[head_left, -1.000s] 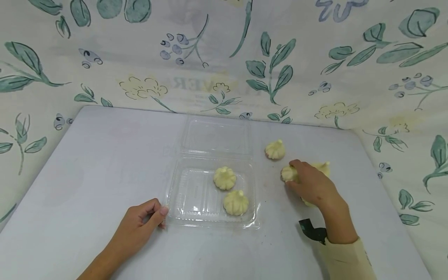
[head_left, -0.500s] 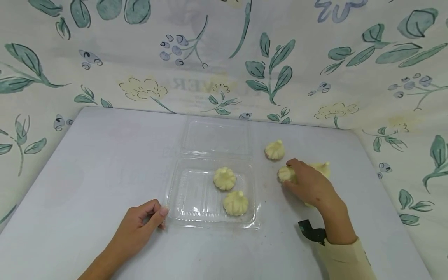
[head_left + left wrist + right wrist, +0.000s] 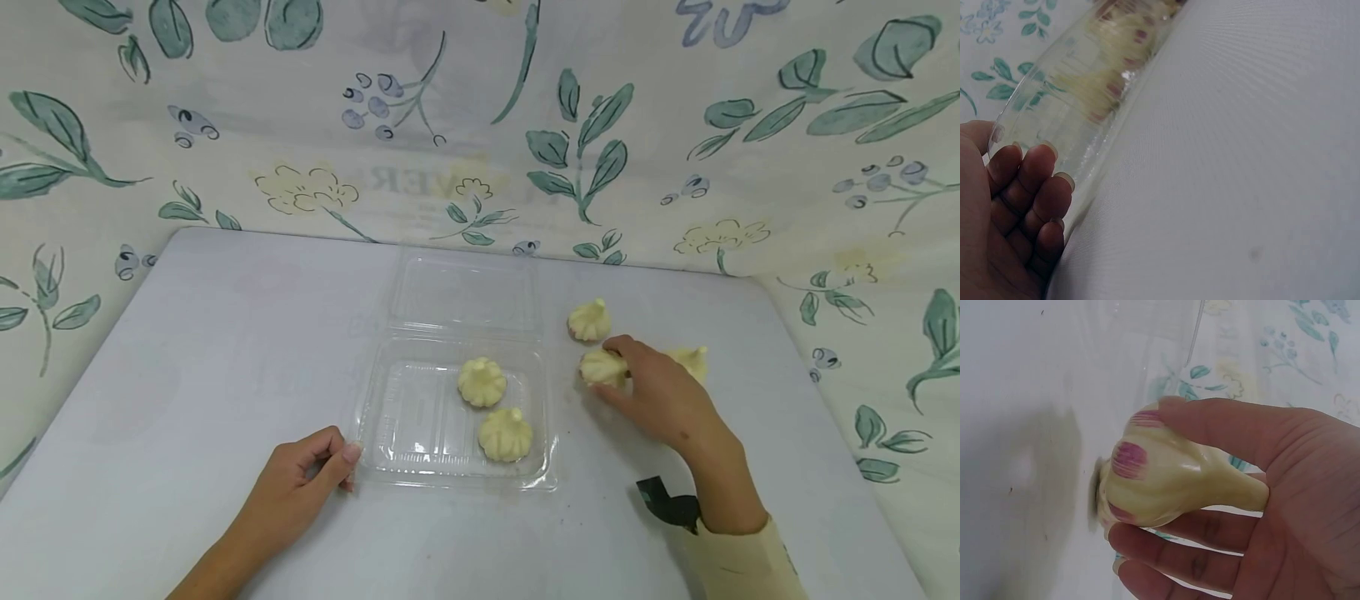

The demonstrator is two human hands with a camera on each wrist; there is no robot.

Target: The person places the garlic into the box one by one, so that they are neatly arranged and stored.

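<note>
Garlic bulb (image 3: 602,367) in right hand (image 3: 663,395) — gap to edge of container (image 3: 412,408)

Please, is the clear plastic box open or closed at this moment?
Open. In the head view, the lid lies back beyond the base, and two garlic bulbs sit uncovered inside.

garlic bulbs (image 3: 506,436): two in container (image 3: 411,408) | other bulbs (image 3: 588,322): right of container
</note>
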